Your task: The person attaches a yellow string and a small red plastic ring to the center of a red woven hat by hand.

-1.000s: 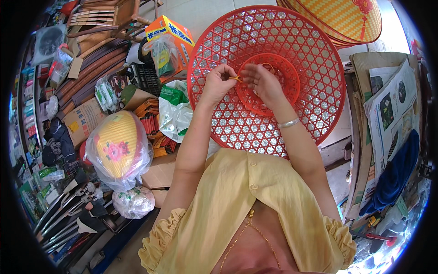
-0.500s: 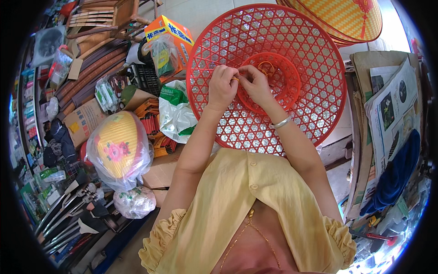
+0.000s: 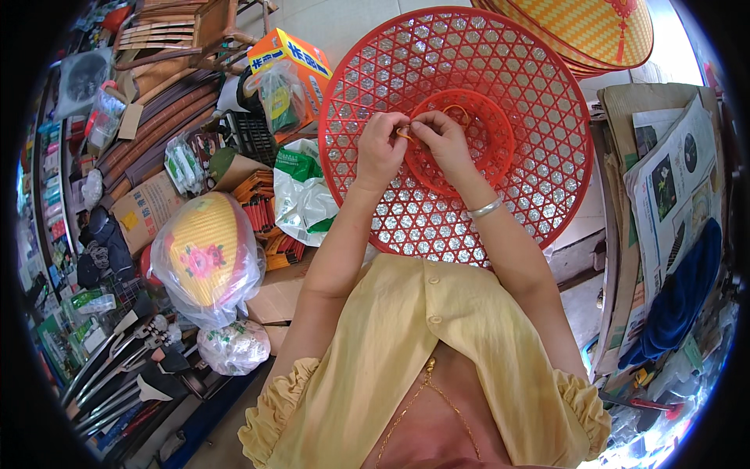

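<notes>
A wide red lampshade-shaped openwork frame (image 3: 547, 102), woven in a lattice with a silvery lining, lies in front of me with its smaller red ring (image 3: 506, 148) near the middle. Over the left side of that ring, both my hands work close together. A thin orange-yellow cord (image 3: 404, 134) runs between my fingertips, and its loose length curls inside the ring. My left hand (image 3: 380, 150) pinches the cord from the left. My right hand (image 3: 444, 145) pinches it from the right, thumb and forefinger together. A silver bangle sits on my right wrist.
Yellow woven hats (image 3: 586, 31) are stacked at the far right. Cardboard and newspapers (image 3: 676, 168) stand at the right. To the left are an orange box (image 3: 308, 66), a white-green plastic bag (image 3: 301, 195), a bagged yellow hat (image 3: 207, 258) and crowded goods. A wooden chair (image 3: 215, 31) stands far left.
My right hand has shifted slightly to the right and its fingers have drawn together. More of the cord shows as a small loop between the hands. The red frame stays in place.
</notes>
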A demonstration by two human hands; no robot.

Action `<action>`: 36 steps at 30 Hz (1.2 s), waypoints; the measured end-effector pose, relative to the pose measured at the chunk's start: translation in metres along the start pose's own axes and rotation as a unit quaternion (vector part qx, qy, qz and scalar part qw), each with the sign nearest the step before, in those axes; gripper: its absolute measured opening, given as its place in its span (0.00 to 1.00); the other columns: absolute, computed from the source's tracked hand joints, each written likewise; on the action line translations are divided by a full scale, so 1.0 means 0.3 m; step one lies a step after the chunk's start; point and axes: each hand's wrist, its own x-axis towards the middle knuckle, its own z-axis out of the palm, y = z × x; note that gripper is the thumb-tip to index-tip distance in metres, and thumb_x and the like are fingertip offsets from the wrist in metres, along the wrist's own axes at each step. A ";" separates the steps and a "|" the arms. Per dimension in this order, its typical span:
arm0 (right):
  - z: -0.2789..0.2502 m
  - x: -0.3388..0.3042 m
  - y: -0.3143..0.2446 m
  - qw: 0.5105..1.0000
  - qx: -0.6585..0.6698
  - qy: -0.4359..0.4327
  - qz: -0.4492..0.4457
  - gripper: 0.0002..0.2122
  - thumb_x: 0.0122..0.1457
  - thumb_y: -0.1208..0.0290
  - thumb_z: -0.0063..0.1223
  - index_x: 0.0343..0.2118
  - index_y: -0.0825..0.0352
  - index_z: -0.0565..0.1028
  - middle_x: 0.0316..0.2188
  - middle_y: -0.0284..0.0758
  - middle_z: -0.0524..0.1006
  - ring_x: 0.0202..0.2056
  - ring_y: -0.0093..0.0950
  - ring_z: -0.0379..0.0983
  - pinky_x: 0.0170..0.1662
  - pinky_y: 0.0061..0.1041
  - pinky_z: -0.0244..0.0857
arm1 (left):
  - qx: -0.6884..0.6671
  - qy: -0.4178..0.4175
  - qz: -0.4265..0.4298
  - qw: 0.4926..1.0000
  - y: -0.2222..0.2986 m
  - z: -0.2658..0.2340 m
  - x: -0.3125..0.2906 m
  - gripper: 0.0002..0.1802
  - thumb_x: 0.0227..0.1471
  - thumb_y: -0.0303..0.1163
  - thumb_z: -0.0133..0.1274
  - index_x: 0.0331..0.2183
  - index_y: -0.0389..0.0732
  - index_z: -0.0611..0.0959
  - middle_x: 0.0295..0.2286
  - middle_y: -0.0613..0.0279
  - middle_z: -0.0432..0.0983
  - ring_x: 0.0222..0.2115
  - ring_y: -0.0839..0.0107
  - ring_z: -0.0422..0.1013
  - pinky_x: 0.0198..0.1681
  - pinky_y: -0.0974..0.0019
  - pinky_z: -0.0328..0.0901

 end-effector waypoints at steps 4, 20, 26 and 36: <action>-0.013 -0.010 -0.028 0.999 0.001 0.042 0.008 0.06 0.57 0.72 0.55 0.34 0.70 0.75 0.27 0.27 0.75 0.29 0.15 0.69 0.33 0.17 0.63 | -0.029 -0.018 -0.085 0.996 0.007 -0.048 0.010 0.10 0.44 0.19 0.55 0.33 0.38 0.78 0.29 0.55 0.74 0.29 0.59 0.73 0.32 0.62 0.67; -0.005 -0.010 -0.041 0.999 -0.040 0.006 0.026 0.05 0.64 0.71 0.43 0.36 0.68 0.66 0.29 0.32 0.74 0.27 0.20 0.71 0.33 0.21 0.64 | -0.205 -0.102 -0.248 0.941 -0.030 -0.026 0.051 0.13 0.55 0.34 0.54 0.31 0.32 0.81 0.25 0.64 0.76 0.25 0.75 0.70 0.31 0.71 0.64; -0.020 -0.003 -0.048 0.999 -0.013 -0.005 0.048 0.05 0.63 0.71 0.43 0.35 0.68 0.66 0.23 0.30 0.71 0.24 0.19 0.68 0.31 0.20 0.63 | -0.266 -0.114 -0.369 0.883 -0.017 -0.016 0.068 0.08 0.51 0.27 0.56 0.33 0.33 0.83 0.30 0.64 0.77 0.30 0.79 0.71 0.32 0.75 0.65; -0.017 -0.007 -0.096 0.995 -0.013 -0.012 0.100 0.07 0.61 0.69 0.47 0.36 0.68 0.70 0.21 0.26 0.68 0.21 0.16 0.63 0.26 0.17 0.59 | -0.036 -0.125 -0.135 0.982 0.007 0.014 0.053 0.17 0.43 0.17 0.56 0.39 0.38 0.82 0.31 0.60 0.76 0.33 0.70 0.74 0.38 0.69 0.68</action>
